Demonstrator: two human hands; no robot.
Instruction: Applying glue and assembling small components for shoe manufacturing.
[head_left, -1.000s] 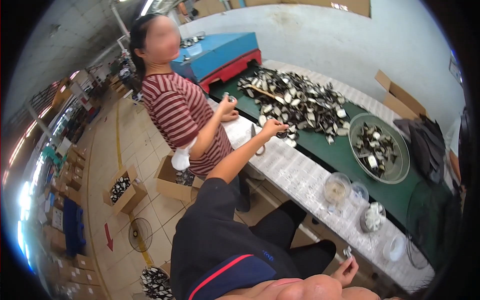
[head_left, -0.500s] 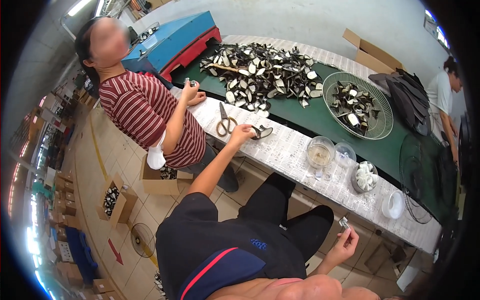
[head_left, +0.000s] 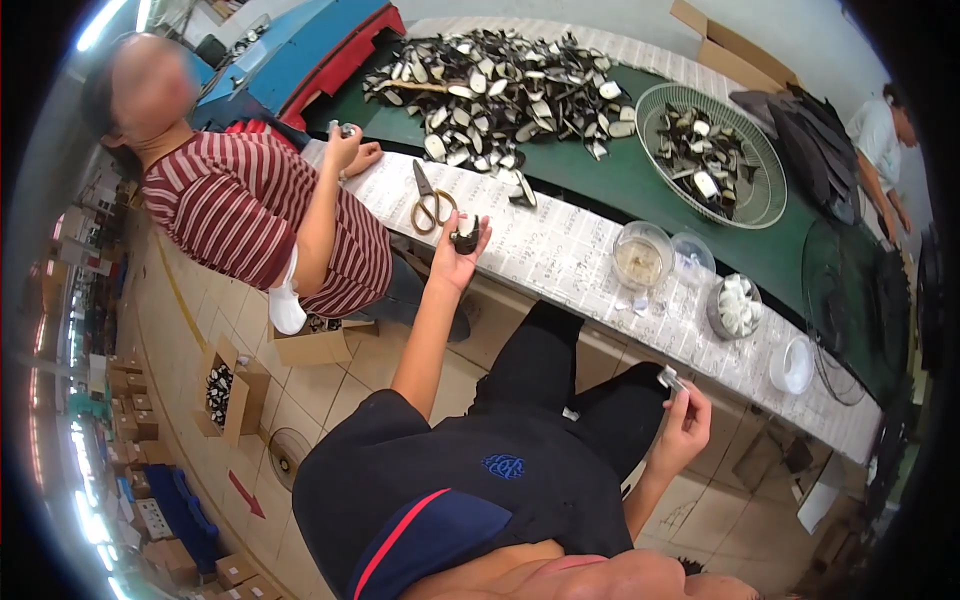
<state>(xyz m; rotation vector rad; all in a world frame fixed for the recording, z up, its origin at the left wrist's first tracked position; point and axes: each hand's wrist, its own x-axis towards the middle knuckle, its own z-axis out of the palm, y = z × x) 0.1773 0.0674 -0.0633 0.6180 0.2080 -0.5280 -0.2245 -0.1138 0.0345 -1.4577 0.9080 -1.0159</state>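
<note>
If the left hand [head_left: 457, 264], fingers curled round a dark piece [head_left: 466, 239] mid-frame, slackens, the piece could drop; nearby scissors [head_left: 429, 196] might snag it. Right hand [head_left: 686, 419] pinches a pale bit [head_left: 672, 379], lower right; a weak pinch could lose it.

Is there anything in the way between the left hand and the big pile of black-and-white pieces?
Nothing visible blocks it. Between the left hand, holding a dark piece, and the pile is patterned tabletop. The scissors lie left of that path; one loose piece lies right.
</note>
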